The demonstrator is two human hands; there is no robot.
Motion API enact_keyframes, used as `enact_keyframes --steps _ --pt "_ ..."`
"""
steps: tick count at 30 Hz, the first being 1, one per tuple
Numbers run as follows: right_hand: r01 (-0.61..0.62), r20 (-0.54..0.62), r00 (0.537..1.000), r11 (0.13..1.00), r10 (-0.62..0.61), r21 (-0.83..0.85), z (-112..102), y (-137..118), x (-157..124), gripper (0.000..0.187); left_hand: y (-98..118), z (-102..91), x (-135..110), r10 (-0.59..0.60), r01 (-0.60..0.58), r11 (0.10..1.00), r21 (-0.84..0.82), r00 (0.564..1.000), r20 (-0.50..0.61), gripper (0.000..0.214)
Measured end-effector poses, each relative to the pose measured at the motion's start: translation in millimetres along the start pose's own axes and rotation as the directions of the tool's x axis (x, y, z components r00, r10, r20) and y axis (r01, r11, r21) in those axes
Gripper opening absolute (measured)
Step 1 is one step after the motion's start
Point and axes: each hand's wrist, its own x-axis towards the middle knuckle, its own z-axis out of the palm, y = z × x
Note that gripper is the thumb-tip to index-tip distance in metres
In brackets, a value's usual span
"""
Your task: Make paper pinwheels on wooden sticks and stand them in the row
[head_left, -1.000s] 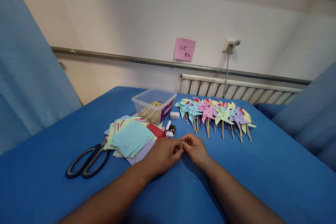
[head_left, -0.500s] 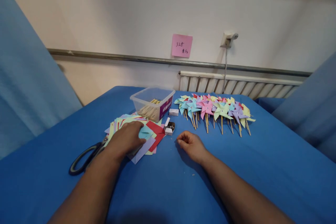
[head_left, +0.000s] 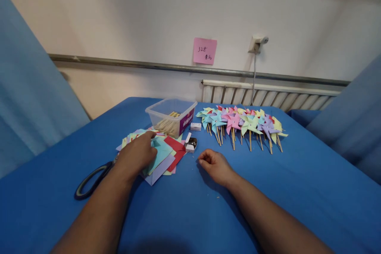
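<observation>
My left hand (head_left: pixel 137 152) lies on a loose stack of coloured paper squares (head_left: pixel 165 154), fingers resting flat on the light blue top sheet. My right hand (head_left: pixel 214 164) rests on the blue cloth to the right of the stack, its fingers curled in, and whether it holds anything is hidden. A small open box of pins (head_left: pixel 191 143) sits between the stack and my right hand. Black-handled scissors (head_left: pixel 91 177) lie to the left, partly under my left forearm.
A clear plastic tub of wooden sticks (head_left: pixel 171 116) stands behind the paper. A row of several finished paper pinwheels (head_left: pixel 241 125) lies at the back right, with a small white box (head_left: pixel 195 126) beside it. A pink note (head_left: pixel 204 50) is stuck to the wall above a radiator.
My left hand left my right hand, where the two met in front of me, and moved left onto the paper stack. My right hand stayed put with curled fingers.
</observation>
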Motion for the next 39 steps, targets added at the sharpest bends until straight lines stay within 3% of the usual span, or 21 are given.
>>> enact_keyframes --steps 6,9,12,14,16,18,21,27,30,33,39 --pt "0.021 0.003 1.0 1.0 -0.021 0.001 -0.7 -1.4 -1.5 0.008 -1.0 -8.8 -1.2 -0.066 0.067 0.997 0.023 0.996 -0.053 0.048" --pt "0.021 -0.005 1.0 1.0 -0.021 0.023 -0.6 -2.3 -2.0 0.007 -0.2 -13.9 -3.0 -0.117 0.11 0.993 -0.05 0.974 -0.196 0.043" --pt "0.008 -0.039 0.999 0.998 -0.006 0.065 0.4 -4.8 -2.4 0.008 4.3 -15.3 -5.1 -0.191 0.068 0.961 -0.27 0.866 -0.462 0.039" --pt "0.004 -0.077 0.997 0.994 0.004 0.107 0.9 -8.6 -2.8 0.015 10.8 -11.9 -6.3 -0.27 -0.035 0.867 -0.497 0.805 -0.528 0.039" --pt "0.006 -0.093 0.996 0.983 0.012 0.186 0.9 -14.4 -3.4 0.027 20.9 -5.2 -8.1 -0.315 -0.138 0.656 -0.742 0.844 -0.435 0.042" --pt "-0.003 -0.055 0.998 0.952 0.021 0.306 0.4 -21.5 -4.6 0.036 33.9 3.0 -11.3 -0.231 -0.165 0.409 -0.897 0.933 -0.277 0.047" --pt "-0.028 0.021 1.0 0.883 0.021 0.469 -0.7 -32.0 -6.6 0.04 56.2 14.0 -18.6 -0.12 -0.078 0.226 -0.971 0.987 -0.107 0.047" --pt "-0.01 -0.015 1.0 0.798 0.024 0.602 -4.2 -37.2 -3.0 0.038 97.4 28.9 -23.7 0.016 0.027 0.208 -0.978 0.999 0.031 0.051" --pt "0.025 -0.122 0.99 0.782 0.066 0.623 -10.3 -31.3 3.9 0.038 108.4 37.3 -18.8 0.092 0.077 0.118 -0.99 0.992 0.088 0.053" --pt "0.055 -0.209 0.974 0.794 0.092 0.605 -17.0 -25.6 9.4 0.037 108.7 45.7 -15.7 0.185 0.169 0.035 -0.985 0.967 0.173 0.046" --pt "0.064 -0.233 0.97 0.857 0.067 0.512 -15.9 -22.6 7.6 0.035 95.2 48.1 -18.8 0.116 0.244 0.089 -0.966 0.96 0.253 0.04"
